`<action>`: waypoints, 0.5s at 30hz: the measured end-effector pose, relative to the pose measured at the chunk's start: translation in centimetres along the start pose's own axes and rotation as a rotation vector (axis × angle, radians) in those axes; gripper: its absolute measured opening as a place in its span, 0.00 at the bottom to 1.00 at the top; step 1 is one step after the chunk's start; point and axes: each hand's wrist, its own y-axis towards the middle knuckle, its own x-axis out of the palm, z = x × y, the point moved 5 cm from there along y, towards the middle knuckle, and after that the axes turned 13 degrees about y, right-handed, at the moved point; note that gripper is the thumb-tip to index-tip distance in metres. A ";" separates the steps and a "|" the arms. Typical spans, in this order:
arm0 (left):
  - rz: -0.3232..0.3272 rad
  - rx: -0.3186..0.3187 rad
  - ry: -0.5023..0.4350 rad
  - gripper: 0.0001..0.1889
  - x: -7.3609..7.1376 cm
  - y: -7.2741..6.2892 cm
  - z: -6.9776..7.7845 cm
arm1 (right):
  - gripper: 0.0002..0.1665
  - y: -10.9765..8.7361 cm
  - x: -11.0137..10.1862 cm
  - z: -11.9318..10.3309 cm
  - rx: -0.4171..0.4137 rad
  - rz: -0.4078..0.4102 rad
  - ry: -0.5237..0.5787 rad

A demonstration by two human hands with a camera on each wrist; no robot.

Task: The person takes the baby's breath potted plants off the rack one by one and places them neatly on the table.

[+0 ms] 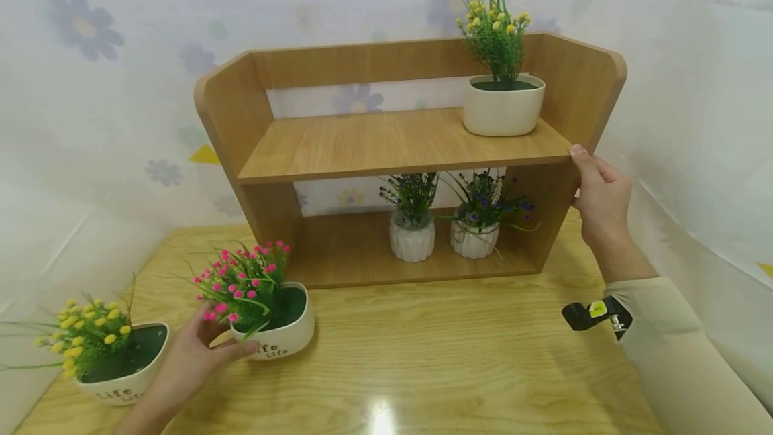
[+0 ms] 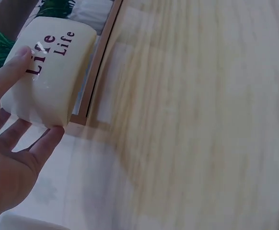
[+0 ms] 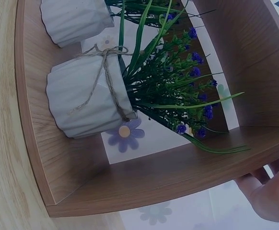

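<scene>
My left hand (image 1: 196,351) grips an oval white flowerpot (image 1: 290,333) of pink artificial flowers, thumb on its lettered front and fingers around its end. "Life" is printed on this pot, seen close up in the left wrist view. It is in front of the left end of a two-tier wooden shelf (image 1: 362,143). With my right hand (image 1: 606,200) I hold the shelf's right side panel, thumb at the front edge near the upper board; the other fingers are partly hidden behind the panel. A matching pot (image 1: 123,384) with yellow flowers stands left of my left hand.
On the upper board, at the right, sits a white pot (image 1: 504,109) with yellow flowers. Two fluted white pots, one on the left (image 1: 413,239) and one tied with twine (image 1: 474,242), hold purple flowers on the lower board. The wooden table (image 1: 423,354) extends in front.
</scene>
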 end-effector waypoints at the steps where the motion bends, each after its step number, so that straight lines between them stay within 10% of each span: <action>1: -0.004 -0.011 0.012 0.54 0.0 0.0 -0.2 | 0.18 0.0 0.0 0.0 -0.002 -0.001 -0.009; 15: 0.015 0.053 0.016 0.50 -0.3 0.0 -1.3 | 0.15 -0.1 0.0 0.0 0.007 0.004 0.000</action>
